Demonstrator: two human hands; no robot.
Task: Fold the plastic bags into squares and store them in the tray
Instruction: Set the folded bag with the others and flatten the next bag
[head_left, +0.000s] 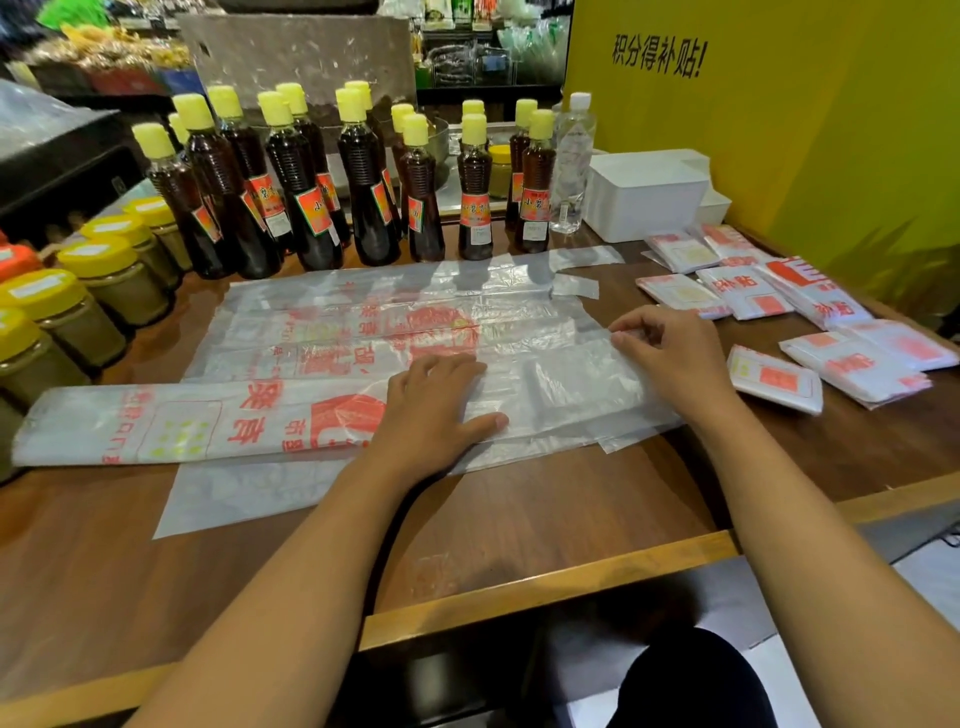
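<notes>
The white tray (647, 200) shows only its outer wall, so its inside is hidden. In front of the tray lie the folded squares (774, 379). Left of the tray, the long folded bag (208, 423) lies on flat bags. The left hand (431, 410) presses it with spread fingers; the right hand (670, 353) pinches its edge

The left hand (434, 410) presses flat on a folded plastic bag (208, 421) lying on the wooden surface (260, 561). The right hand (670, 353) pinches the bag's far edge; folded squares (774, 379) lie just right of that grip, the white tray (644, 202) beyond it.
</notes>
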